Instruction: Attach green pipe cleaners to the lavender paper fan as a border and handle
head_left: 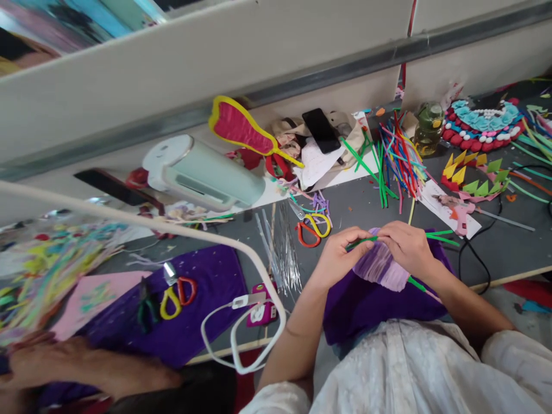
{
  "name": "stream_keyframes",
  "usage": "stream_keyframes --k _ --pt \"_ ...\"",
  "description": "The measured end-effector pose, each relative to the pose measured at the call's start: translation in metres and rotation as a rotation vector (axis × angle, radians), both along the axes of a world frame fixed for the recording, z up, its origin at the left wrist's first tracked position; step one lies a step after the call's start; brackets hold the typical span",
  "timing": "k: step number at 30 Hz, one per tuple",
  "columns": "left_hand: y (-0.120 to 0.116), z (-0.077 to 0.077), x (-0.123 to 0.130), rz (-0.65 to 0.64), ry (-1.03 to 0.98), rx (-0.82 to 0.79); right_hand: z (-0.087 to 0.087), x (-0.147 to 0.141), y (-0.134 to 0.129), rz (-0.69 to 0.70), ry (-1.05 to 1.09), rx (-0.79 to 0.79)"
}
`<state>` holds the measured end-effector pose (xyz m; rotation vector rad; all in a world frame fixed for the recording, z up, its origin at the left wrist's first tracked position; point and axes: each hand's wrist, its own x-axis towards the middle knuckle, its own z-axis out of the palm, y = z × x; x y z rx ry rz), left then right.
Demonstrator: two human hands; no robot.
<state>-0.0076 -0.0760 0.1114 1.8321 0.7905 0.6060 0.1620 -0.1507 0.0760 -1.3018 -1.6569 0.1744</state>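
My left hand (340, 256) and my right hand (407, 246) meet over a folded piece of light purple crepe paper (382, 267). Both hands pinch it together with thin green sticks (440, 236) that poke out to the right and below. A dark purple sheet (371, 302) lies under the paper at the table's front edge. Red and yellow-handled scissors (313, 229) lie just left of my left hand.
A bundle of coloured sticks (399, 158), a green bottle (428, 127), a glue gun (457, 210), a black phone (321, 130) and a pale green machine (202, 172) crowd the grey table (353, 204). Another person's arm (99, 368) rests at lower left by a purple sheet (202, 305) and a white cable (241, 333).
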Motion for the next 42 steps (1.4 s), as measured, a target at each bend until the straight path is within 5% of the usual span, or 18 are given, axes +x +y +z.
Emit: stream_keyframes --k 11,15,23,27,33,42 --pt "0.013 -0.026 0.004 0.333 -0.246 -0.574 -0.02 0.018 -0.001 -0.061 -0.145 -0.043" --pt "0.018 -0.03 0.004 0.398 -0.277 -0.671 -0.028 0.025 -0.006 -0.101 -0.259 -0.089" --pt "0.028 -0.034 -0.001 0.441 -0.283 -0.622 -0.026 0.04 -0.018 -0.078 -0.221 -0.184" --pt "0.023 -0.026 0.006 0.322 -0.226 -0.568 -0.012 0.03 -0.009 0.0 -0.067 -0.209" --pt "0.008 -0.008 0.013 0.121 -0.227 -0.454 0.001 0.007 0.007 -0.067 0.238 -0.14" --pt "-0.007 -0.01 -0.004 0.23 -0.499 -0.447 0.006 0.006 0.0 -0.142 0.692 -0.117"
